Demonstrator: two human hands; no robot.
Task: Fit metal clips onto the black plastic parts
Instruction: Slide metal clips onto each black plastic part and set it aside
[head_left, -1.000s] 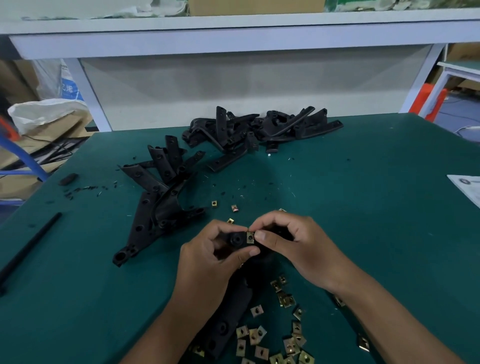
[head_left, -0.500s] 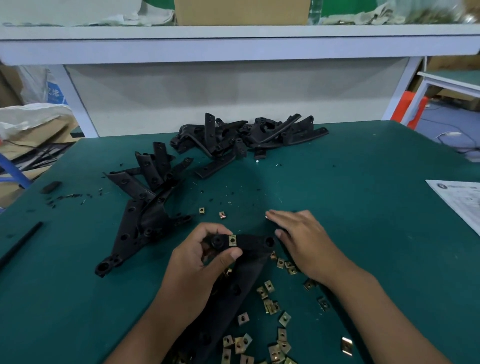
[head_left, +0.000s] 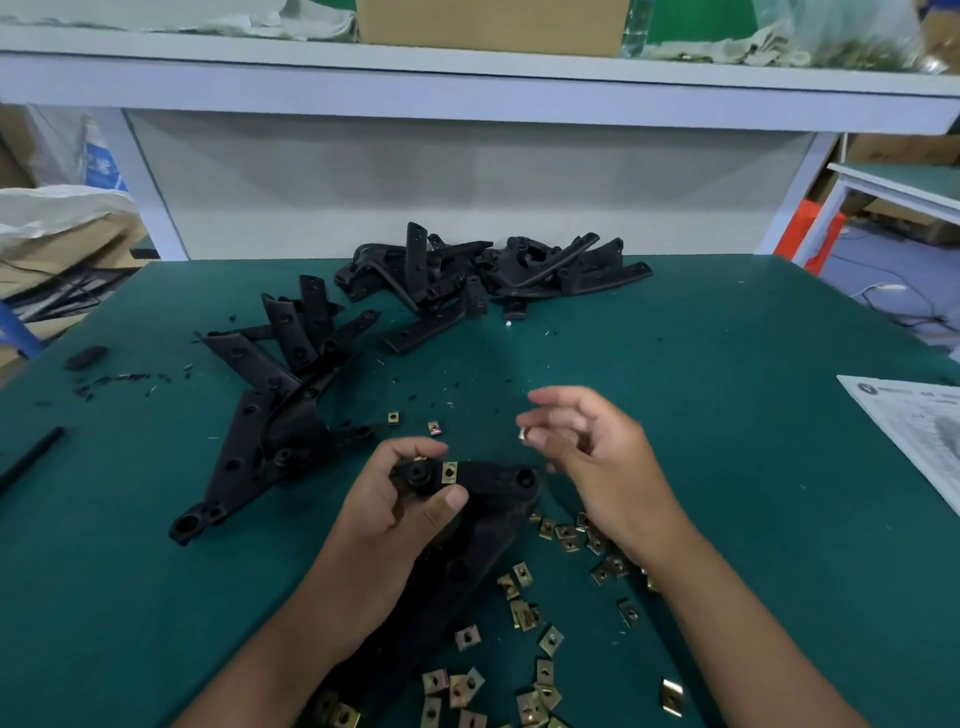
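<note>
Here, left hand (head_left: 387, 512) grips black plastic part (head_left: 498, 480) — brass clip (head_left: 449, 472) seated, right fingers (head_left: 540, 439) pinch another clip (head_left: 522, 434).

Both forearms bare; no sleeves, gloves, jewellery.

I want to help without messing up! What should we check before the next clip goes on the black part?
1. Black part held steady: ok, the left hand grips its top end.
2. Next clip ready: ok, the right hand pinches a small metal piece at its fingertips.
3. First clip seated: ok, it sits on the part beside the round boss.
4. Free hole uncovered: ok.
5. Clip facing the right way: cannot tell, too small and blurred.
6. Spare clips nearby: ok, scattered on the green table.
</note>
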